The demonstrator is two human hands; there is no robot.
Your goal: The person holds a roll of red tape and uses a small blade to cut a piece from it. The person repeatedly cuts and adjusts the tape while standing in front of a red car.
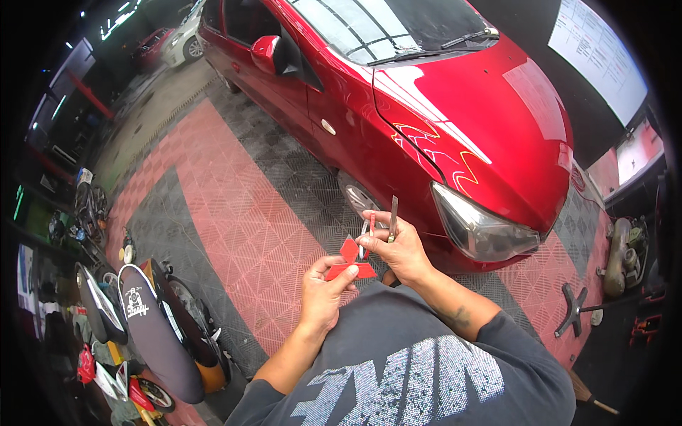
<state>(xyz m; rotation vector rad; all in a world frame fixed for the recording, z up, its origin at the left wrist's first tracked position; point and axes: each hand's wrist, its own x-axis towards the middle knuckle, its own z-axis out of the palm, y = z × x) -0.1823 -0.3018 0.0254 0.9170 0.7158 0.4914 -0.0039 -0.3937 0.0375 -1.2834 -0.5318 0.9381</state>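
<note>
My left hand [321, 297] pinches a red emblem [349, 248] of three diamond shapes between thumb and fingers, just in front of my chest. Close to its right side is my right hand [403, 254], its fingers closed around a slim knife-like tool [394, 207] whose flat metal end points upward. A small red strip [372, 223] also shows between the fingertips of that hand. Whether the strip touches the emblem is hard to make out. Beyond my hands stands a shiny red car [469, 121] with its headlight [483, 226] nearest me.
Parked motor scooters [163, 334] stand close on my left. Black and red floor tiles [234, 206] stretch along the car's side. To the right are a cross-shaped stand base [570, 311] and a broom [590, 397]. A white car [185, 39] is far back.
</note>
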